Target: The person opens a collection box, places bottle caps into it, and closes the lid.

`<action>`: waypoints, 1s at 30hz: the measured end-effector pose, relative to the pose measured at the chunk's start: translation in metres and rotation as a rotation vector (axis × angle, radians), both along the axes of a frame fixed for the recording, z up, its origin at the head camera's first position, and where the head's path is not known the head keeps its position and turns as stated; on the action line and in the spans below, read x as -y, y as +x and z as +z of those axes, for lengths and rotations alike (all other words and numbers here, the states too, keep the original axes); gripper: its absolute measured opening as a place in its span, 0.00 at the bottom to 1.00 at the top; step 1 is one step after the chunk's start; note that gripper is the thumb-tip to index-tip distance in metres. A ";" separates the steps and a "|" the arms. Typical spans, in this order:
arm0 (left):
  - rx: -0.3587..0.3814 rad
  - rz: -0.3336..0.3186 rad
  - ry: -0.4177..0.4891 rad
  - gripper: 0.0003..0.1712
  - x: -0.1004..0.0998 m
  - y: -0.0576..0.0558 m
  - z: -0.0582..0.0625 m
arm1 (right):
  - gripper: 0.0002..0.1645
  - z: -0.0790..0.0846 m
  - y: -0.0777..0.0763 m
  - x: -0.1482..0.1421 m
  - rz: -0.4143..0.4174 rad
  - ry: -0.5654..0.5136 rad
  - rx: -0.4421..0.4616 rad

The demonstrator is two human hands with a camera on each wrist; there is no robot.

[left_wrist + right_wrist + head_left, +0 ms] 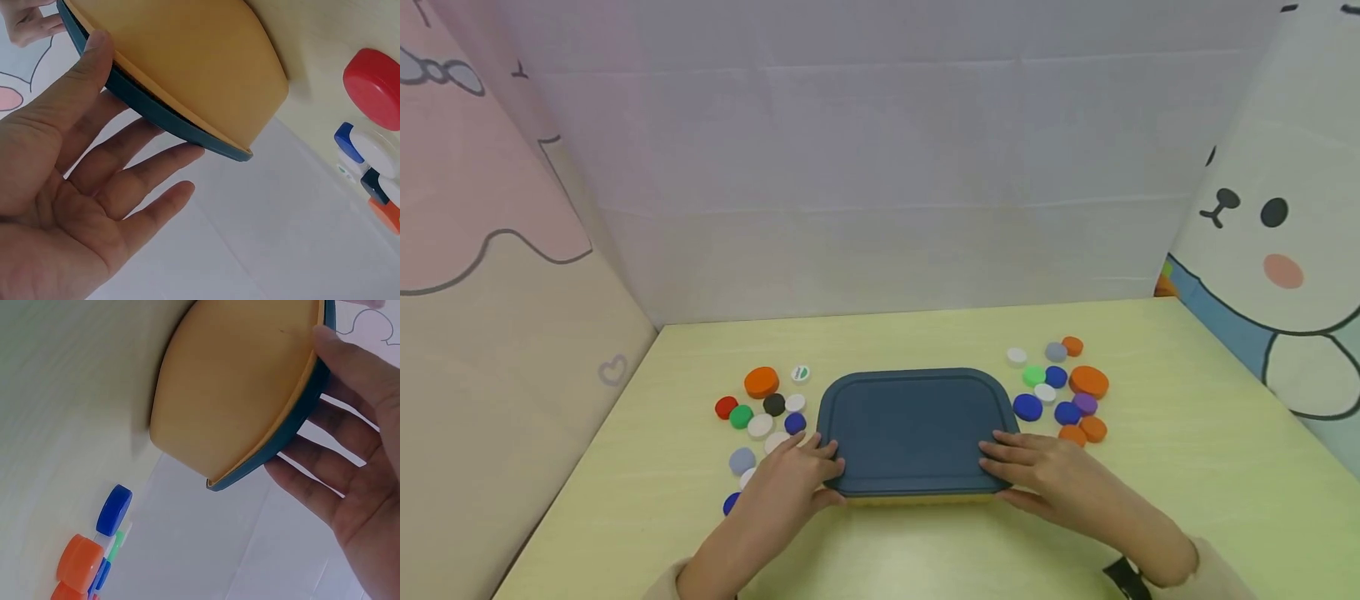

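Sheeting with a pink and cream print (512, 350) bordered the left side of the table (1157, 375). Loose round caps lay next, scattered near the box's left side: a red cap (726, 407) outermost, a green cap (741, 417) beside it, then a black cap (774, 404), with a large orange cap (762, 382) behind. White and blue ones lay among them, some partly hidden by the left arm.

Left hand (797, 471) gripped the near left corner of the box: fingers spread on top of the lid, thumb under the edge, the gap between them only as wide as the lid and rim. A dark blue lid (917, 433) covered the yellow box (200, 62), which stood upright mid-table, between the two groups of caps. A thin dark strip showed between lid and rim in the left wrist view.

Right hand (1045, 471) held the near right corner likewise, thumb below the edge, fingers laid across the lid.

Beyond it lay the second group, including a light green cap (1034, 377), a purple cap (1085, 404) and several blue, white and orange ones. Sheeting with a cartoon face (1285, 250) bounded the far right.
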State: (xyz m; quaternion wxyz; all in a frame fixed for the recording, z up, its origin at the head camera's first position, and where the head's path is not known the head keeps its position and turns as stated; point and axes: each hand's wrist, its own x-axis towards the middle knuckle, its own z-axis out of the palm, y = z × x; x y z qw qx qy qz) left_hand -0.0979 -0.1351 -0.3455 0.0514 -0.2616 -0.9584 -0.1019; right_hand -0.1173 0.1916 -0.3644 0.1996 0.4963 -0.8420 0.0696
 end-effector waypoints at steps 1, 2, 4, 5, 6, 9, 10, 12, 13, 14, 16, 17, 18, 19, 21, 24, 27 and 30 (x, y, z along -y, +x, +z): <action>0.003 -0.004 0.011 0.22 0.001 0.000 0.001 | 0.19 0.000 0.000 0.000 0.002 -0.007 -0.001; 0.003 -0.007 0.022 0.22 0.001 0.000 0.002 | 0.19 0.001 0.000 -0.001 0.004 -0.016 -0.003; 0.009 -0.011 0.041 0.22 0.002 0.000 0.005 | 0.20 0.001 0.000 -0.001 0.005 -0.031 -0.006; 0.008 -0.014 0.050 0.22 0.003 0.000 0.006 | 0.20 0.002 0.000 -0.002 0.006 -0.039 -0.009; 0.004 -0.017 0.056 0.22 0.004 0.000 0.007 | 0.20 0.002 0.000 -0.002 0.006 -0.048 -0.011; -0.028 -0.026 0.066 0.21 0.005 -0.001 0.008 | 0.18 0.004 -0.001 -0.003 0.005 -0.080 -0.024; -0.048 -0.030 0.072 0.20 0.006 0.000 0.008 | 0.18 0.005 -0.001 -0.003 0.010 -0.097 -0.034; -0.095 -0.041 0.094 0.19 0.007 0.000 0.008 | 0.18 0.006 -0.003 -0.003 0.020 -0.136 -0.060; -0.123 -0.049 0.108 0.19 0.008 0.000 0.008 | 0.18 0.006 -0.003 -0.004 0.024 -0.155 -0.073; -0.153 -0.058 0.124 0.18 0.009 0.000 0.008 | 0.19 0.007 -0.004 -0.004 0.029 -0.176 -0.090; -0.215 -0.076 0.156 0.17 0.010 -0.001 0.009 | 0.21 0.008 -0.007 -0.005 0.040 -0.217 -0.121; -0.249 -0.088 0.167 0.16 0.011 -0.001 0.009 | 0.22 0.009 -0.008 -0.006 0.039 -0.235 -0.133; -0.280 -0.098 0.179 0.16 0.011 -0.002 0.010 | 0.23 0.010 -0.010 -0.007 0.039 -0.253 -0.144; -0.310 -0.108 0.188 0.16 0.012 -0.003 0.010 | 0.24 0.011 -0.012 -0.008 0.035 -0.268 -0.152; -0.353 -0.122 0.212 0.16 0.013 -0.006 0.011 | 0.26 0.013 -0.016 -0.010 0.016 -0.297 -0.168; -0.388 -0.142 0.252 0.16 0.014 -0.010 0.014 | 0.27 0.014 -0.022 -0.012 -0.034 -0.332 -0.172; -0.422 -0.162 0.285 0.17 0.015 -0.014 0.016 | 0.26 0.014 -0.026 -0.013 -0.073 -0.374 -0.160; -0.472 -0.176 0.302 0.18 0.014 -0.019 0.019 | 0.24 0.013 -0.030 -0.013 -0.073 -0.439 -0.141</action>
